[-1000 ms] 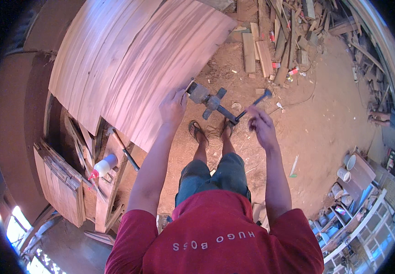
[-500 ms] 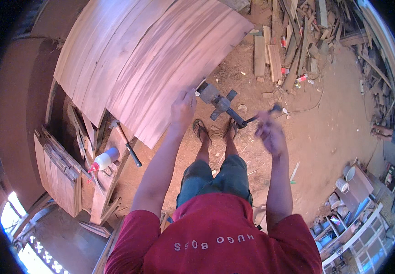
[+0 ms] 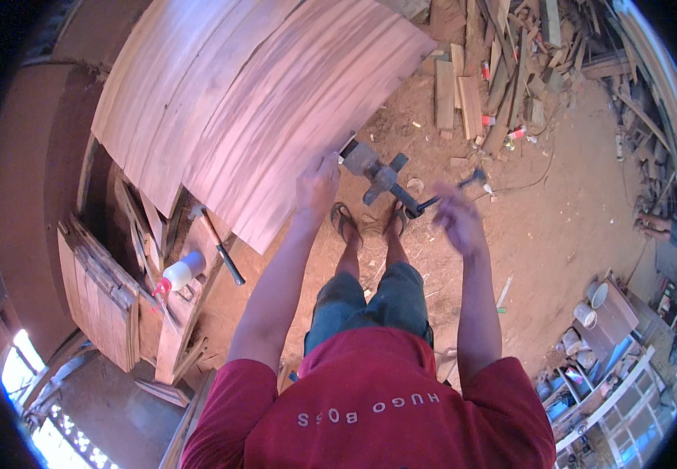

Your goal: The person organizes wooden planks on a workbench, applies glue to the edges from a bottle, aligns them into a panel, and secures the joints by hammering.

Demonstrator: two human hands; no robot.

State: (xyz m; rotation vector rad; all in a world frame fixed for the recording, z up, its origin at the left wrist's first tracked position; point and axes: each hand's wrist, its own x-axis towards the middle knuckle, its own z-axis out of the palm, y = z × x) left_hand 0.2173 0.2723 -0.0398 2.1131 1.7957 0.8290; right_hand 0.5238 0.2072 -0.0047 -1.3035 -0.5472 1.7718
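A large pale reddish wooden panel of boards fills the upper left. At its lower right edge is a dark metal screw clamp with crosspieces, a shaft and a thin crank handle. My left hand has its fingers closed at the panel edge, beside the clamp's pale end; what they grip is unclear. My right hand is at the crank, its fingers curled and blurred, so I cannot see whether they grip it. Below, my feet in sandals stand on the dirt floor.
A hammer and white glue bottle lie on boards at left, beside stacked planks. Scrap wood is heaped at upper right. Buckets and assorted items sit at lower right. A person's bare feet show at the far right.
Over the last second the clamp, panel and my hands have shifted rightward in view. My right hand has moved about at the crank, whose handle has changed angle.
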